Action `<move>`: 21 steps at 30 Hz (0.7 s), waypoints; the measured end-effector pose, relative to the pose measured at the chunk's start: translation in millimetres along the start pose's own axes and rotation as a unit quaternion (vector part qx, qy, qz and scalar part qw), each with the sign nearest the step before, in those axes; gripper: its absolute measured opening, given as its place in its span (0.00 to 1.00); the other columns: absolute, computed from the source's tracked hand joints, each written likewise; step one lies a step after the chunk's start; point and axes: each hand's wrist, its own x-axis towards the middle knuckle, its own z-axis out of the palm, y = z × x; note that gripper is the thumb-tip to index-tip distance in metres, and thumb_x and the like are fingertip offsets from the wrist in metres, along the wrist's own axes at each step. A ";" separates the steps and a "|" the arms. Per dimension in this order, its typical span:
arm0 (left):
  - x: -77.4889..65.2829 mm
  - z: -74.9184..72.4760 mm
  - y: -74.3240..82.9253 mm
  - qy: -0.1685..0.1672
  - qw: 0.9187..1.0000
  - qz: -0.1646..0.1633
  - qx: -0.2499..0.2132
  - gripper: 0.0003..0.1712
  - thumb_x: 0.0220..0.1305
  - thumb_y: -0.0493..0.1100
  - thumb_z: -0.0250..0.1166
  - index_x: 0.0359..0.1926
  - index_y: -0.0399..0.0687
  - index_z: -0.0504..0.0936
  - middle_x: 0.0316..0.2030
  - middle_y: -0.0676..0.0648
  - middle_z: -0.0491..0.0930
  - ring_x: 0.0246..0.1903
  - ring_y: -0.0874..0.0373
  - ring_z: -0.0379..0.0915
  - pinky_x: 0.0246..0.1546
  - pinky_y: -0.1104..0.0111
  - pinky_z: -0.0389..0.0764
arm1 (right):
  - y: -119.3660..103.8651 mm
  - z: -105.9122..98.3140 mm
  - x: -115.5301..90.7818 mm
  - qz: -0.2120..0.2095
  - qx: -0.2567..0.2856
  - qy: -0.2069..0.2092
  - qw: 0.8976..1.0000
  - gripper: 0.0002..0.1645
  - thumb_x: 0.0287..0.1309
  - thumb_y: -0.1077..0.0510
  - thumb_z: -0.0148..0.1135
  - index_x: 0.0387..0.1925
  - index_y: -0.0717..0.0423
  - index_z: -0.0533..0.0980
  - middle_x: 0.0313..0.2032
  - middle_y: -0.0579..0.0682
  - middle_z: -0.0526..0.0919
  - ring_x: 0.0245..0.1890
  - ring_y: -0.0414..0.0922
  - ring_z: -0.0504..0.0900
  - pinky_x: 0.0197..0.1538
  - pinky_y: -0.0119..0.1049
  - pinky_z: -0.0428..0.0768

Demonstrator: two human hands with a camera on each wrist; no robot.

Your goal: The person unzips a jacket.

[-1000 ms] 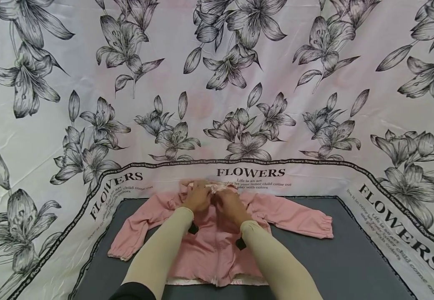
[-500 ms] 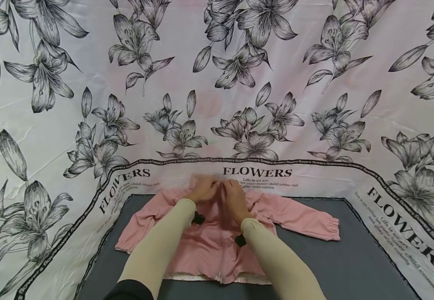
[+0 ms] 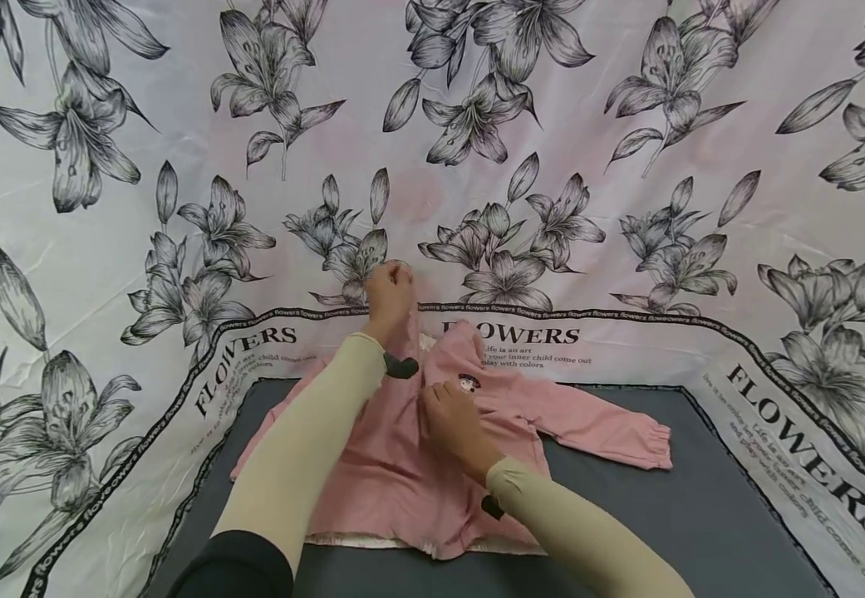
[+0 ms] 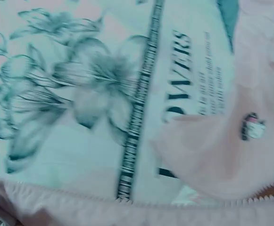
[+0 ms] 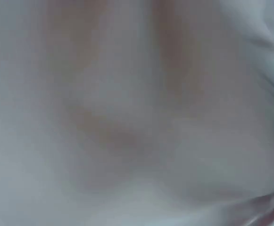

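Note:
A pink zip-up jacket (image 3: 372, 490) lies front up with its lower edge toward me. My left hand (image 3: 390, 301) is raised above the collar and pinches the top of one front edge, pulling it upright. Toothed zipper tape (image 4: 94, 207) runs taut along the bottom of the left wrist view. Lower down, my right hand (image 3: 450, 422) grips the front at the zipper line, fingers curled; the zipper pull itself is hidden. On the chest beside it sits a small cartoon patch (image 3: 469, 383). Blurred pink fabric (image 5: 127, 179) fills most of the right wrist view.
Under the jacket is a dark grey mat (image 3: 611, 523). A white cloth with lily prints (image 3: 507, 274) and lettering rises behind and along both sides. One jacket sleeve (image 3: 604, 423) stretches out to the right; the left one is partly behind my forearm.
Both hands were together at the collar. My left hand has risen, lifting the front edge, while my right hand has slid down toward the chest. The collar has parted and the patch shows.

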 end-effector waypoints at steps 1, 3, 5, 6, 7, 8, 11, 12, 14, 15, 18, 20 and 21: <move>4.7 -4.2 4.9 0.017 1.000 0.008 0.003 0.15 0.77 0.43 0.53 0.49 0.41 0.84 0.47 0.41 0.82 0.50 0.47 0.78 0.52 0.57 0.78 | -8.9 -4.5 -3.9 -0.007 -0.008 -0.009 1.000 0.05 0.59 0.57 0.61 0.33 0.55 0.76 0.27 0.50 0.77 0.29 0.51 0.76 0.31 0.44 0.78; 11.1 -11.4 14.2 0.042 0.999 0.009 0.016 0.14 0.77 0.44 0.52 0.47 0.42 0.83 0.47 0.41 0.80 0.50 0.47 0.76 0.53 0.57 0.76 | -25.9 -15.5 -12.2 -0.031 -0.008 -0.029 0.999 0.04 0.57 0.57 0.61 0.32 0.54 0.75 0.27 0.49 0.77 0.28 0.49 0.76 0.32 0.42 0.77; 17.2 -15.4 21.5 0.061 0.998 0.017 0.028 0.14 0.77 0.45 0.52 0.46 0.44 0.82 0.46 0.42 0.80 0.49 0.48 0.75 0.53 0.57 0.74 | -43.1 -27.2 -23.1 -0.064 -0.015 -0.058 0.996 0.06 0.54 0.56 0.62 0.32 0.52 0.74 0.27 0.48 0.76 0.27 0.47 0.75 0.30 0.40 0.75; 20.2 -17.1 25.4 0.070 0.997 0.023 0.035 0.14 0.77 0.46 0.52 0.46 0.45 0.82 0.45 0.42 0.81 0.50 0.48 0.76 0.54 0.57 0.74 | -51.4 -33.2 -29.5 -0.087 -0.016 -0.072 0.993 0.07 0.52 0.55 0.63 0.32 0.51 0.74 0.27 0.47 0.76 0.28 0.46 0.75 0.31 0.39 0.75; 22.9 -18.3 28.5 0.077 0.996 0.027 0.043 0.14 0.77 0.46 0.52 0.46 0.45 0.82 0.45 0.43 0.81 0.49 0.48 0.76 0.54 0.57 0.73 | -60.3 -39.3 -36.1 -0.112 -0.025 -0.083 0.990 0.07 0.53 0.54 0.62 0.33 0.50 0.74 0.28 0.46 0.76 0.28 0.45 0.75 0.31 0.37 0.74; 25.1 -19.3 31.4 0.083 0.995 0.027 0.050 0.14 0.77 0.47 0.52 0.47 0.47 0.82 0.45 0.43 0.81 0.49 0.48 0.76 0.54 0.58 0.74 | -69.4 -45.5 -42.8 -0.140 -0.030 -0.091 0.985 0.08 0.55 0.52 0.62 0.35 0.49 0.75 0.28 0.45 0.77 0.29 0.44 0.75 0.31 0.37 0.74; 30.8 -23.4 39.1 0.107 0.993 0.021 0.048 0.14 0.77 0.48 0.53 0.45 0.48 0.83 0.43 0.44 0.83 0.46 0.49 0.78 0.51 0.57 0.75 | -95.2 -61.4 -62.3 -0.244 -0.042 -0.086 0.965 0.07 0.62 0.50 0.57 0.38 0.46 0.76 0.31 0.41 0.78 0.30 0.39 0.76 0.33 0.32 0.75; 31.6 -25.4 41.9 0.118 0.992 0.015 0.045 0.14 0.77 0.48 0.53 0.44 0.48 0.83 0.42 0.44 0.83 0.46 0.48 0.78 0.50 0.57 0.75 | -102.7 -64.8 -68.0 -0.277 -0.043 -0.079 0.957 0.07 0.66 0.50 0.54 0.38 0.45 0.76 0.31 0.40 0.78 0.30 0.38 0.76 0.33 0.30 0.75; 32.7 -28.9 46.2 0.135 0.990 0.000 0.033 0.13 0.77 0.48 0.53 0.43 0.48 0.83 0.42 0.44 0.83 0.45 0.47 0.79 0.49 0.55 0.76 | -113.8 -70.5 -75.9 -0.321 -0.040 -0.071 0.943 0.08 0.69 0.52 0.50 0.37 0.45 0.76 0.30 0.38 0.77 0.29 0.36 0.74 0.33 0.28 0.75; 33.1 -30.5 47.7 0.142 0.989 -0.004 0.033 0.13 0.77 0.48 0.54 0.42 0.48 0.83 0.41 0.44 0.83 0.45 0.47 0.79 0.49 0.55 0.76 | -116.9 -72.5 -78.5 -0.338 -0.040 -0.071 0.938 0.09 0.70 0.53 0.49 0.35 0.44 0.75 0.30 0.38 0.76 0.29 0.36 0.73 0.33 0.27 0.75; 33.0 -34.2 47.5 0.139 0.989 0.009 0.057 0.14 0.76 0.48 0.53 0.41 0.48 0.83 0.41 0.44 0.83 0.47 0.45 0.78 0.50 0.52 0.74 | -118.6 -75.2 -82.6 -0.356 -0.046 -0.091 0.929 0.07 0.67 0.53 0.51 0.32 0.43 0.74 0.29 0.37 0.74 0.30 0.36 0.73 0.33 0.28 0.76; 31.8 -35.7 41.6 0.109 0.989 0.029 0.094 0.14 0.76 0.48 0.53 0.40 0.47 0.82 0.40 0.43 0.82 0.46 0.45 0.77 0.53 0.51 0.72 | -117.1 -75.4 -83.8 -0.369 -0.058 -0.102 0.922 0.06 0.65 0.52 0.54 0.31 0.42 0.75 0.30 0.37 0.75 0.31 0.36 0.74 0.34 0.28 0.77; 30.3 -36.5 37.5 0.085 0.989 0.038 0.116 0.15 0.77 0.48 0.52 0.40 0.47 0.81 0.40 0.43 0.82 0.46 0.45 0.76 0.53 0.50 0.71 | -116.5 -75.2 -84.3 -0.377 -0.063 -0.105 0.918 0.04 0.63 0.51 0.56 0.32 0.41 0.75 0.30 0.37 0.76 0.31 0.35 0.75 0.35 0.27 0.77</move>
